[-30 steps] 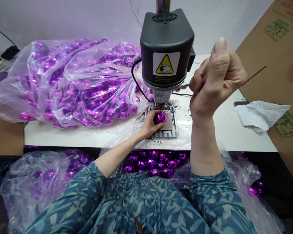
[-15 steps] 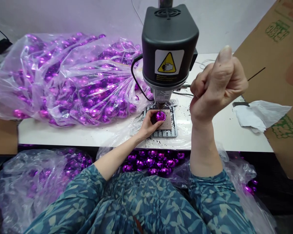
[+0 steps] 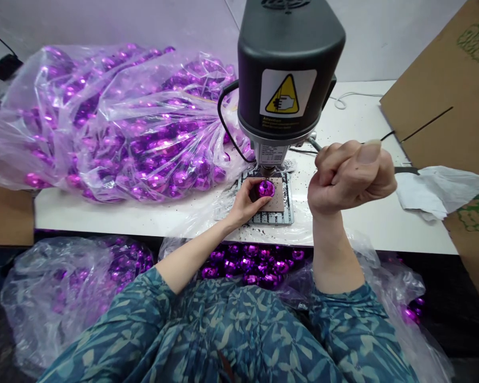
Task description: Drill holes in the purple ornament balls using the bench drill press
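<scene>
My left hand [image 3: 250, 202] is closed around the side of a shiny purple faceted ball [image 3: 266, 189], with the thumb and fingers on either side. The ball rests on a brown square board [image 3: 278, 201] on the slotted metal base [image 3: 289, 213] of a drill press [image 3: 289, 69]. A dark spot shows on top of the ball, just under the chuck [image 3: 268, 171]; whether a bit touches it I cannot tell. Raised at the right, my right hand [image 3: 349, 175] is a fist around the press's lever [image 3: 313, 143], whose grip the fingers hide.
A large clear bag of purple balls [image 3: 115, 127] fills the table's left side. More balls [image 3: 255, 263] lie in plastic below the front edge. Dark shavings surround the base. At right are a white cloth or paper [image 3: 421, 194] and a cardboard box [image 3: 431, 106].
My right hand has come down with the lever and its fist has rotated. The left hand still holds the ball on the board. The view has shifted slightly, and the drill head looks larger.
</scene>
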The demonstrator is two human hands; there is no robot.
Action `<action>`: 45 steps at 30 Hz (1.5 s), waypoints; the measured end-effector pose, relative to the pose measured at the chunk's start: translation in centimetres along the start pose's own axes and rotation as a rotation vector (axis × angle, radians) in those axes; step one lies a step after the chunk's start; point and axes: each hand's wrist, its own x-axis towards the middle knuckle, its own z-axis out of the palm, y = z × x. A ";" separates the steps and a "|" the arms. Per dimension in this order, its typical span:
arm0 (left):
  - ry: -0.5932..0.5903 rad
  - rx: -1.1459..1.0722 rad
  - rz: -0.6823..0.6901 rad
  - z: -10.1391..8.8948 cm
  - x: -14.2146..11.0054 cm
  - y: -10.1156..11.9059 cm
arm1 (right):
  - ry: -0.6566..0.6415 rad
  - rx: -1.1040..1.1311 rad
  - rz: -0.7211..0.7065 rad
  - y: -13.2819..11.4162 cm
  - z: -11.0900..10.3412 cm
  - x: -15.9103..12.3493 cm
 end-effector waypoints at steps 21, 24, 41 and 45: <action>0.038 -0.073 -0.055 0.3 0.0 0.6 | 0.016 0.011 -0.100 0.9 -0.6 -0.7; 0.068 0.010 -0.064 0.2 0.0 1.2 | 0.047 -0.045 0.142 0.4 1.1 2.1; -0.781 0.718 0.000 -8.1 -18.8 3.5 | 0.080 -0.026 0.350 1.8 3.1 5.9; -0.685 0.535 0.193 -8.5 -15.6 4.1 | 0.049 -0.014 0.249 1.8 3.1 5.7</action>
